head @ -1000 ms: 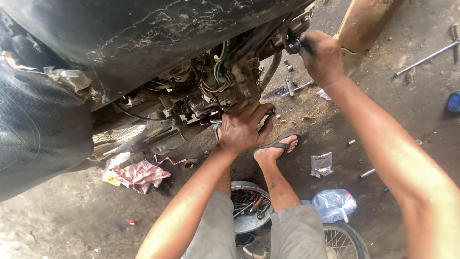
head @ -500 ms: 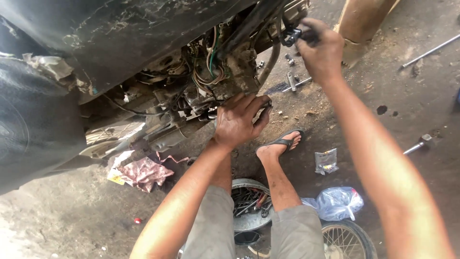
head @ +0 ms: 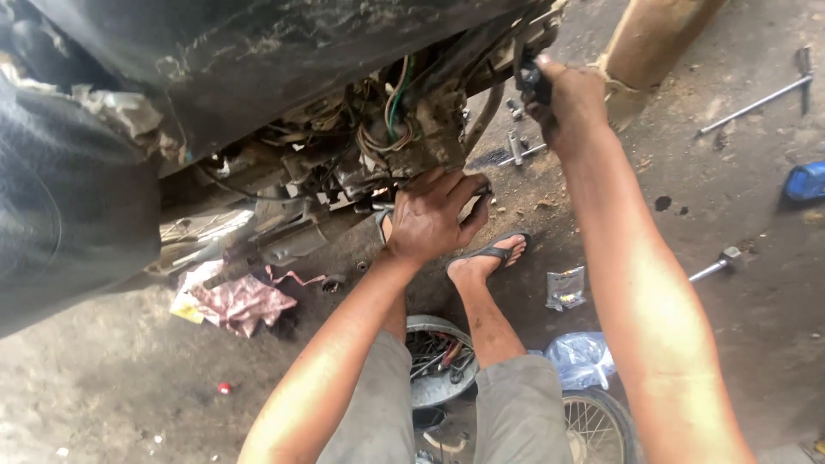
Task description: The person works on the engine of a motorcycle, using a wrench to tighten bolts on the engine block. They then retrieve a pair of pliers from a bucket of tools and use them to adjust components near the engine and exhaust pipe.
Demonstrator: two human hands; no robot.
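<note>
Dirt floor (head: 103, 404) spreads under a grimy engine (head: 404, 137) with tangled wires, set far and left. Left hand (head: 434, 215) is curled against the engine's underside, fingers bent around what may be a small tool, hard to make out. Right hand (head: 571, 99) is closed on a dark handle (head: 531, 79) at the engine's far right. A rag (head: 241, 301) lies near left; a wrench (head: 756, 103) lies far right.

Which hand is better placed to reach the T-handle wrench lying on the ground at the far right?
Probably the right hand. It grips a black tool high on the right, nearer the T-handle wrench, while the left hand presses against the engine, farther away.
</note>
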